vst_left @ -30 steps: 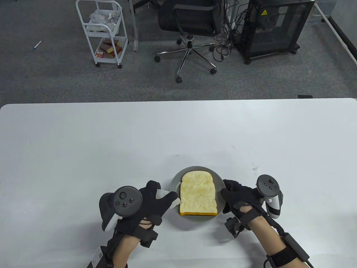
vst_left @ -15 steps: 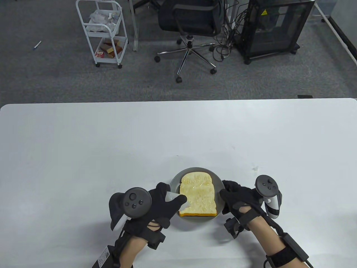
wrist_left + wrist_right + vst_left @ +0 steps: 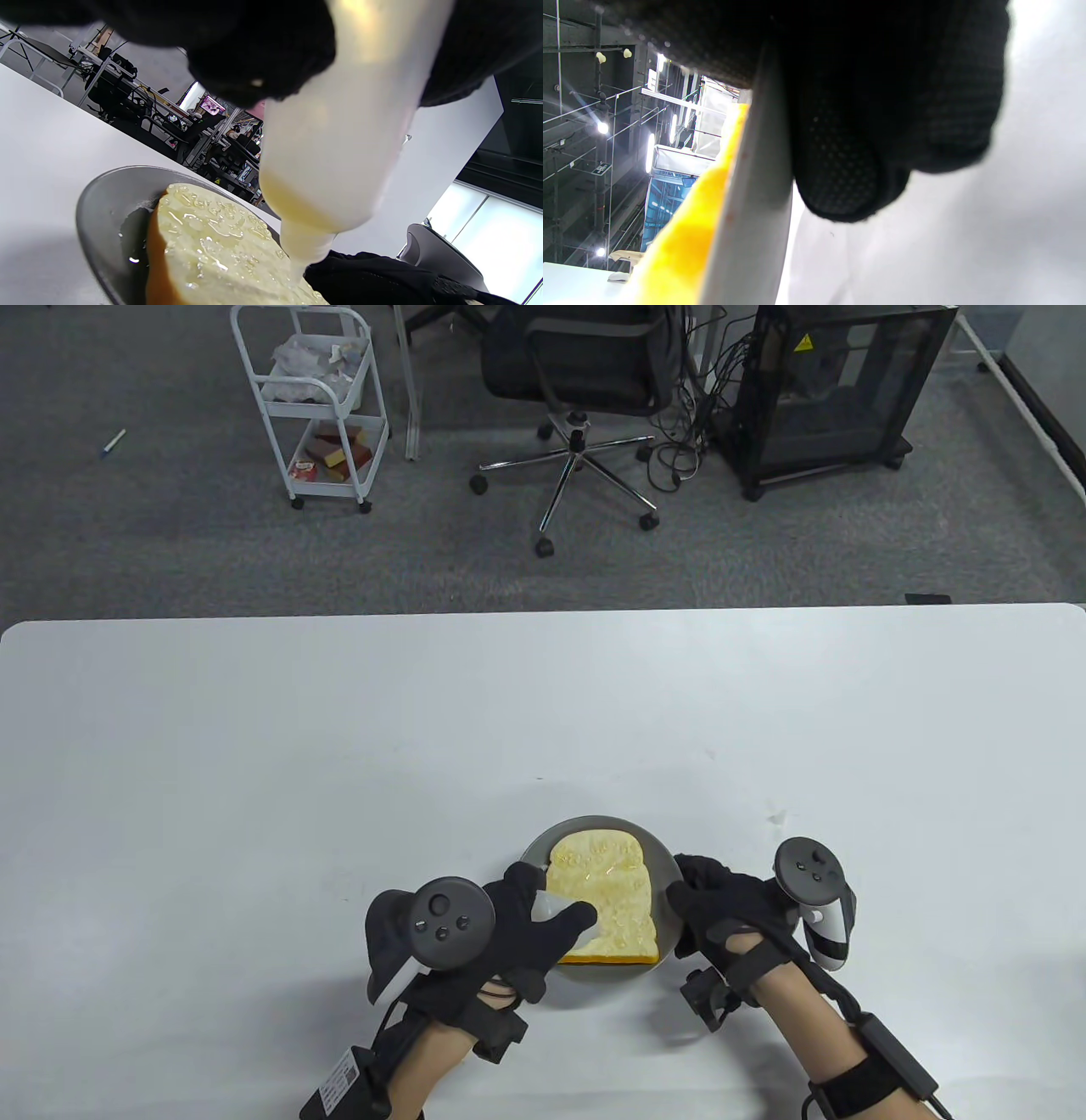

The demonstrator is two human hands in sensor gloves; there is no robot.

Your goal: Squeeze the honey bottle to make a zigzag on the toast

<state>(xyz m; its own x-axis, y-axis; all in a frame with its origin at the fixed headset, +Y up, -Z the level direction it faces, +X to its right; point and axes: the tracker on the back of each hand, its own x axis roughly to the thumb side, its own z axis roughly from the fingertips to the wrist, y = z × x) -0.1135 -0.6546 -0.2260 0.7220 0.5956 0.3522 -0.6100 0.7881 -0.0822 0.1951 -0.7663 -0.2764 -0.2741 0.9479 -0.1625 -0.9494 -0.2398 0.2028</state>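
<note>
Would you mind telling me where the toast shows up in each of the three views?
Table view: toast lower centre, on the grey plate.
Left wrist view: bottom centre, under the bottle's nozzle.
Right wrist view: only its yellow edge, lower left.
Shared landmark: the plate rim.

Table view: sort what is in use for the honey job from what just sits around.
In use:
- translucent plastic squeeze bottle, gripped by left hand
- yellow toast slice
- round grey plate, held by right hand

Just around:
- white wire trolley
- black office chair
- black cabinet
</note>
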